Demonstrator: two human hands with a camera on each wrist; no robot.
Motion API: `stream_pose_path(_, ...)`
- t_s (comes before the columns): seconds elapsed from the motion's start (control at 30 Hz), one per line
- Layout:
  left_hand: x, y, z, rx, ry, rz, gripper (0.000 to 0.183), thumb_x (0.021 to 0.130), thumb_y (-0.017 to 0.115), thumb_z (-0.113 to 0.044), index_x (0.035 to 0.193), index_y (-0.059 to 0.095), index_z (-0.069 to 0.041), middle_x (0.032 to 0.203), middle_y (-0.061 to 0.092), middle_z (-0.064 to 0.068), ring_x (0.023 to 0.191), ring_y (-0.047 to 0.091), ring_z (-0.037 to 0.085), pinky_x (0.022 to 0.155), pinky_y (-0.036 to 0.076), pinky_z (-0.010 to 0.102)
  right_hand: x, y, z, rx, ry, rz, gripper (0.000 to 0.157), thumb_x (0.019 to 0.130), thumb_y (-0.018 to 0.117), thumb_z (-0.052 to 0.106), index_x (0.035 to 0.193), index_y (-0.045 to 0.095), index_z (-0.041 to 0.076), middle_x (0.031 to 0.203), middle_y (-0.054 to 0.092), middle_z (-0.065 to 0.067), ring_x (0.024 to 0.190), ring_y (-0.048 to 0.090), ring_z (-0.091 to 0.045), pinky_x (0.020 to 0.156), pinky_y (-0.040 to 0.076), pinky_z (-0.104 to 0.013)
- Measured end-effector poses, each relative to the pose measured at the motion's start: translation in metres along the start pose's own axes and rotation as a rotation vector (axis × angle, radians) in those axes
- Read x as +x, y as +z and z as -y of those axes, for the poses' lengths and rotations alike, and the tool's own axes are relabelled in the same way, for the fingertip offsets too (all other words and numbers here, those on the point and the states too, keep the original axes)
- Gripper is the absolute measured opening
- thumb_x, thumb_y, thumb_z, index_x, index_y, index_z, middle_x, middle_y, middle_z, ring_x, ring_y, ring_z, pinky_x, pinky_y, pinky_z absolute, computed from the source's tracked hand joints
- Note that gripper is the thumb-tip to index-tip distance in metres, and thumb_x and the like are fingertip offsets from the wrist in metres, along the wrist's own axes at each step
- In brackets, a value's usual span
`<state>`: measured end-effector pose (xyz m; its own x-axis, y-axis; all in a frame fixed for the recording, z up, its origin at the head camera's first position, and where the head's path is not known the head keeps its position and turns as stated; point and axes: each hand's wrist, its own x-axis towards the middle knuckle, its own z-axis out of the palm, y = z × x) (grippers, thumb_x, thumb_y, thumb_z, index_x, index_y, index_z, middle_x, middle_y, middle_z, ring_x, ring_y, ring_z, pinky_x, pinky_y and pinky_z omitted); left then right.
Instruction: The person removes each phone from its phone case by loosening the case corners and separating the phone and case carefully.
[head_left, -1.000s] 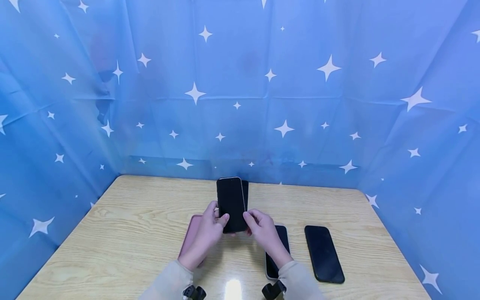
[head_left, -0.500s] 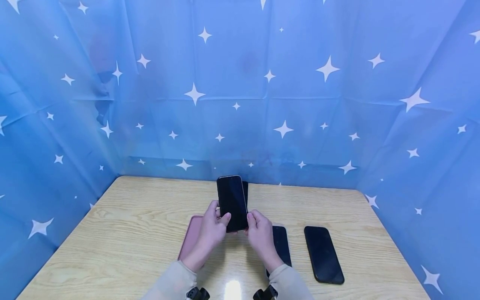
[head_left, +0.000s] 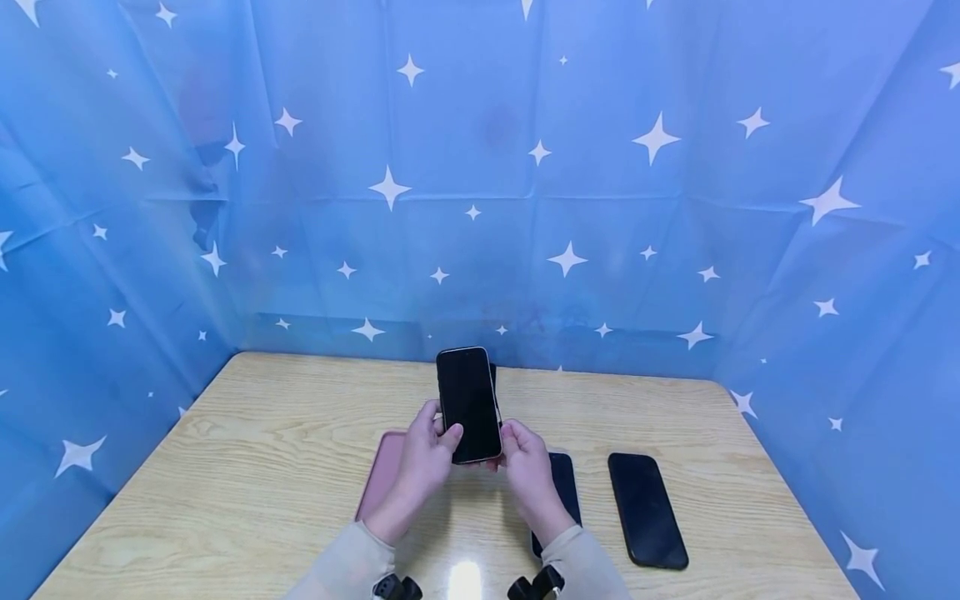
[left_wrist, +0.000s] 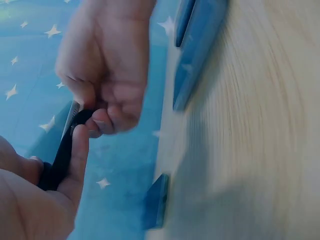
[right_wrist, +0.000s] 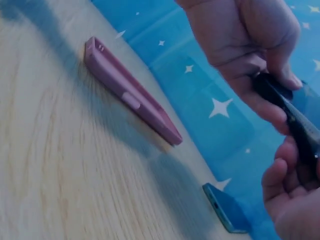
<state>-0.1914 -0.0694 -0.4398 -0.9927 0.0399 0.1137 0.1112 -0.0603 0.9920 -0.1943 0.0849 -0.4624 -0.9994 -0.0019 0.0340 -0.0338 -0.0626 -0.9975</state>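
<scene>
A dark-screened smartphone [head_left: 470, 404] is held up over the table in the head view, screen toward me. My left hand [head_left: 429, 457] grips its left side, thumb on the front near the lower edge. At the lower right corner, my right hand [head_left: 527, 471] pinches the edge. Both wrist views show a black phone case [right_wrist: 300, 135] around the phone's edge, with a silver strip of the phone standing out of it. Fingers of both hands curl round the black case. A hollow pink phone case [head_left: 384, 475] lies beneath my left forearm.
One black phone [head_left: 648, 510] lies at the right of the wooden table [head_left: 225, 467]. Another phone [head_left: 566, 487] is partly covered by my right arm. A dark flat phone [head_left: 493, 377] lies near the back edge, behind the held one. A blue starry curtain [head_left: 480, 150] surrounds the table.
The held phone has shifted slightly right and up. My right hand has moved a little right along with the phone's lower right corner. The left hand stays almost in place.
</scene>
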Motion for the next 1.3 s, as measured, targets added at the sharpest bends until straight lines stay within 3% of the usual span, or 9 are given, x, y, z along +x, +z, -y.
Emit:
stream_pose_path(0.27, 0.003, -0.004, 0.001, -0.224, -0.072, 0.056, 0.023, 0.106, 0.045, 0.007, 0.129, 0.046, 0.010, 0.110, 0.070, 0.029, 0.082, 0.074, 0.023, 0.064, 0.066, 0.039, 0.002, -0.002, -0.002, 0.159, 0.054, 0.068, 0.030, 0.112, 0.037, 0.007, 0.091, 0.058, -0.001, 0.073, 0.054, -0.002, 0.063, 0.052, -0.015, 0.059, 0.045, -0.023)
stream_pose_path(0.43, 0.003, -0.009, 0.001, -0.245, -0.085, 0.055, 0.023, 0.106, 0.045, 0.006, 0.129, 0.046, 0.009, 0.109, 0.071, 0.026, 0.079, 0.074, 0.020, 0.064, 0.066, 0.038, 0.002, -0.001, -0.001, 0.155, 0.075, 0.070, 0.023, 0.109, 0.043, 0.005, 0.098, 0.059, -0.007, 0.071, 0.057, -0.001, 0.061, 0.053, -0.016, 0.057, 0.046, -0.023)
stream_pose_path(0.73, 0.001, -0.011, 0.007, -0.121, -0.024, 0.055, 0.028, 0.103, 0.047, 0.010, 0.131, 0.047, 0.009, 0.118, 0.067, 0.034, 0.096, 0.074, 0.033, 0.069, 0.065, 0.057, 0.001, -0.002, -0.007, -0.050, 0.093, -0.032, 0.028, 0.107, 0.057, 0.016, 0.082, 0.059, 0.002, 0.062, 0.055, 0.000, 0.052, 0.052, -0.011, 0.048, 0.047, -0.019)
stream_pose_path(1.0, 0.000, -0.010, 0.010, 0.058, 0.031, 0.028, 0.026, 0.101, 0.052, 0.009, 0.127, 0.052, 0.005, 0.118, 0.069, 0.031, 0.103, 0.073, 0.038, 0.082, 0.066, 0.037, 0.000, 0.001, -0.007, -0.098, 0.118, -0.104, 0.041, 0.105, 0.060, 0.019, 0.069, 0.059, 0.000, 0.055, 0.055, 0.000, 0.043, 0.051, -0.009, 0.040, 0.045, -0.019)
stream_pose_path(1.3, 0.000, -0.006, 0.011, 0.159, 0.042, -0.056, 0.027, 0.099, 0.055, 0.010, 0.126, 0.055, 0.003, 0.108, 0.073, 0.026, 0.094, 0.075, 0.032, 0.074, 0.064, 0.031, -0.003, 0.007, -0.003, -0.088, 0.104, -0.135, 0.046, 0.105, 0.060, 0.023, 0.071, 0.060, -0.008, 0.054, 0.059, -0.003, 0.042, 0.054, -0.008, 0.040, 0.047, -0.019)
